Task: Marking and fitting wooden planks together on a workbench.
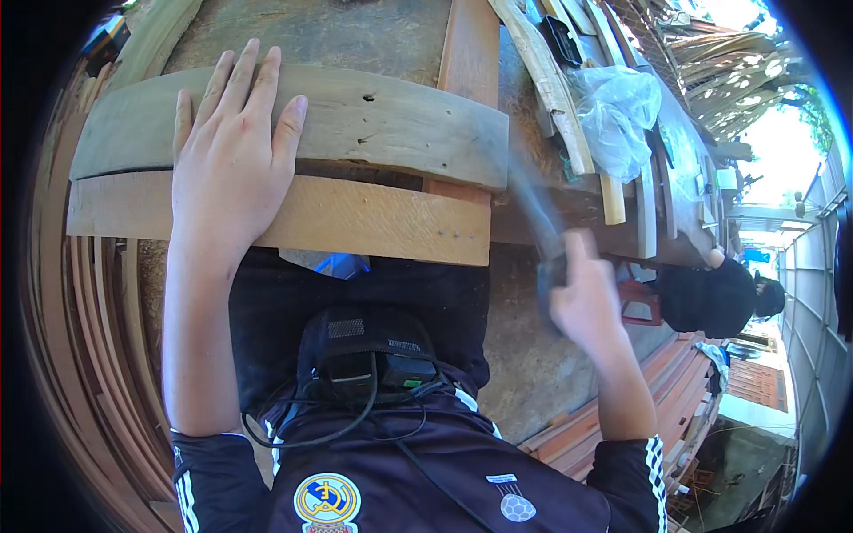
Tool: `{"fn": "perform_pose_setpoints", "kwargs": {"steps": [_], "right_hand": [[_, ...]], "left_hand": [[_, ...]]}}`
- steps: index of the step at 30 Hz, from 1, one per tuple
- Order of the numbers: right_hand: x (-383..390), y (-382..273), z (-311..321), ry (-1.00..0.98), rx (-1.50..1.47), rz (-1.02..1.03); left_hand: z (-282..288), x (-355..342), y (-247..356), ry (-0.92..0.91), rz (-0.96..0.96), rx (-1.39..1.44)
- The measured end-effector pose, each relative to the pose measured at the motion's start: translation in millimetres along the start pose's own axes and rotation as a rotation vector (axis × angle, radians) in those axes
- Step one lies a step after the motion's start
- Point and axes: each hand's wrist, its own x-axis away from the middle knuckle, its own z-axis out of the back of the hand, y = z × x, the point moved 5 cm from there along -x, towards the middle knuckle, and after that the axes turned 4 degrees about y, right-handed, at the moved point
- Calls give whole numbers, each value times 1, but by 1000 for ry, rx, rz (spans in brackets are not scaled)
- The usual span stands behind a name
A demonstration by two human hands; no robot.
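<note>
My left hand (233,151) lies flat with its fingers spread on a weathered grey plank (400,120), which has a few dark holes. Its heel reaches over a lighter board (373,213) along the near side. A narrow gap shows between the two pieces. At the right, my right hand (586,298) is closed around the dark handle of what looks like a handsaw (531,209), smeared by motion. The blade slants up from my fist to the right end of the grey plank, where it seems to touch. Its teeth cannot be made out.
A reddish-brown board (471,53) runs under the grey plank. Wood strips and a clear plastic bag (617,115) lie at the upper right. Long timbers are stacked at left (98,346) and lower right (613,426). A person in dark clothes (711,298) is at the far right.
</note>
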Motion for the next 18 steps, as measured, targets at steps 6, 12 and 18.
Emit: {"fn": "perform_pose_setpoints", "kwargs": {"steps": [6, 12, 18], "right_hand": [[7, -9, 11, 49, -155, -112], [-2, -14, -4, -72, -201, -118], [-12, -21, 17, -1, -410, -39]], "left_hand": [[3, 2, -2, 14, 4, -10], [1, 1, -1, 28, 12, -20], [1, 1, -3, -27, 23, -11]]}}
